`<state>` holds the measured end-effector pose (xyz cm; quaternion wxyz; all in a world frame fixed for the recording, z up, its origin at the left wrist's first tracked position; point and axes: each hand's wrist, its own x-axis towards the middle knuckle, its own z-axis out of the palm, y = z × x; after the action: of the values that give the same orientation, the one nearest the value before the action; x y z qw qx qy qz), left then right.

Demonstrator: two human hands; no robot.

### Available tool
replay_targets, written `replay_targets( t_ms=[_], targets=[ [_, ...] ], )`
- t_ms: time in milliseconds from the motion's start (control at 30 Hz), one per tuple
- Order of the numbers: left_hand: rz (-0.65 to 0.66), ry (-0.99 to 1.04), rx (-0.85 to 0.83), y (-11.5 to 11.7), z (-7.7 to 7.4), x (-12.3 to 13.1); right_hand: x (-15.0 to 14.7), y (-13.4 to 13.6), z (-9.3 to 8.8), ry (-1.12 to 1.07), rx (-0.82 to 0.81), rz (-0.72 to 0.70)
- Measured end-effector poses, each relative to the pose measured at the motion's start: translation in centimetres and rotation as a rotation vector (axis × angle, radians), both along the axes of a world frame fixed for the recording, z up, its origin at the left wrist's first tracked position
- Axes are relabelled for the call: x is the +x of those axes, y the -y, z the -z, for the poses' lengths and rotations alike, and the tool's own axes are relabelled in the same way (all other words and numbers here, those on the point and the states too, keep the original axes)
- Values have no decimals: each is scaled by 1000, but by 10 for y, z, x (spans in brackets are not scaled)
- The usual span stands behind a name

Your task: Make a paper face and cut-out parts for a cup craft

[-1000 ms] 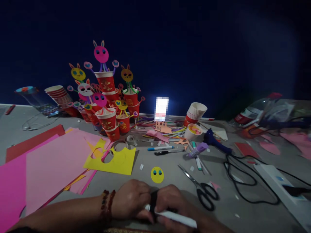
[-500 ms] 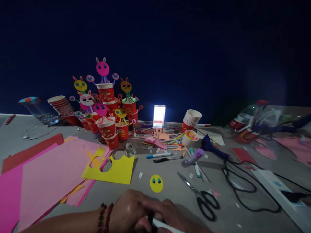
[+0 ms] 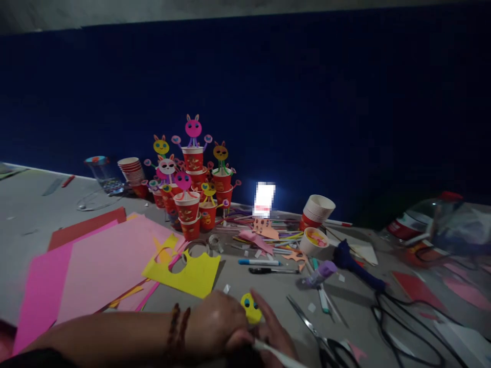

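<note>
At the bottom of the head view my left hand (image 3: 218, 323), with beaded bracelets (image 3: 178, 324) on its wrist, is closed in a fist; what it grips is hidden. Close beside it, my right hand (image 3: 274, 335) has a finger stretched up while the rest holds a narrow white strip (image 3: 282, 355). The strip runs from near my left thumb toward the bottom edge. Just beyond both hands lies a round yellow paper face (image 3: 251, 306) with blue eyes, partly covered by my right finger. Scissors (image 3: 314, 327) lie to the right.
Left lie pink paper sheets (image 3: 103, 260) and cut yellow paper (image 3: 195, 273). Red cups with paper animals (image 3: 187, 204) stand behind. A blue marker (image 3: 260, 262), black pen (image 3: 273, 271), glue stick (image 3: 322, 273), glue gun (image 3: 358, 266), cord (image 3: 383, 327) and bottle (image 3: 416, 217) are on the table.
The view has shifted and tilted, so things on the table appear moved. My right finger has lifted and now overlaps the yellow face. My left hand stays closed.
</note>
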<state>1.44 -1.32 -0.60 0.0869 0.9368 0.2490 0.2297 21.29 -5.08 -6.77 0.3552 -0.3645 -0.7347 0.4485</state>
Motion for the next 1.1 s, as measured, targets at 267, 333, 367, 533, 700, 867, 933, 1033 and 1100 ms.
replay_targets(
  t_ms=[267,333,367,533,700,867,933,1033,1100],
  targets=[
    [-443,-120,282,-74,-23,-34,1,-5,-17,-100,-56,19],
    [-454,-164,291,-81,-15,-36,2,-6,-22,-56,-9,22],
    [-455,-182,293,-83,-11,-36,2,-6,-25,-36,8,25],
    [-468,-214,250,-89,-5,-25,0,-3,-39,15,107,46],
    [-392,-198,147,-83,-18,-20,7,-1,-48,-30,245,195],
    [-210,-181,22,-51,-13,-7,19,-12,-52,-342,45,461],
    [-103,-117,-73,-36,-5,1,21,-17,-52,-429,1,497],
    [-54,-100,-130,-21,5,12,21,-20,-52,-457,-11,483],
    [-61,-121,-135,-17,10,16,21,-20,-52,-437,3,467]
  ],
)
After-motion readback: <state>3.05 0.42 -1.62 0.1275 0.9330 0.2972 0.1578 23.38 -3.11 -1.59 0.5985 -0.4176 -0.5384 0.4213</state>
